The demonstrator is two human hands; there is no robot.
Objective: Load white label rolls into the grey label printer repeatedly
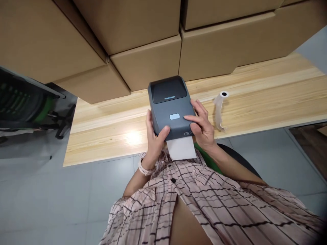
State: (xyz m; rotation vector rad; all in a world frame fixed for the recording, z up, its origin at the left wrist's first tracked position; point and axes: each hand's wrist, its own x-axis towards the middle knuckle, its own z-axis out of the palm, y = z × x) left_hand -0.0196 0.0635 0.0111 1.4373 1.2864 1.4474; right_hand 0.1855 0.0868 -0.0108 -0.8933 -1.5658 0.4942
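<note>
A dark grey label printer (pixel 167 110) with a smoky window and a pale button is between my hands, over the wooden table. White label paper (pixel 182 148) sticks out of its front slot toward me. My left hand (pixel 155 137) is wrapped round the printer's left front corner, thumb on top. On the other side my right hand (pixel 203 126) holds the right edge, its index finger lying on the top just right of the button. Whether the printer's underside rests on the table is hidden.
To the right stands a small white paper roll (pixel 224 94) with a curled strip trailing from it. Large cardboard boxes (pixel 148 64) line the back of the wooden table (pixel 109 136). At the left is a black and green office chair (pixel 30 102).
</note>
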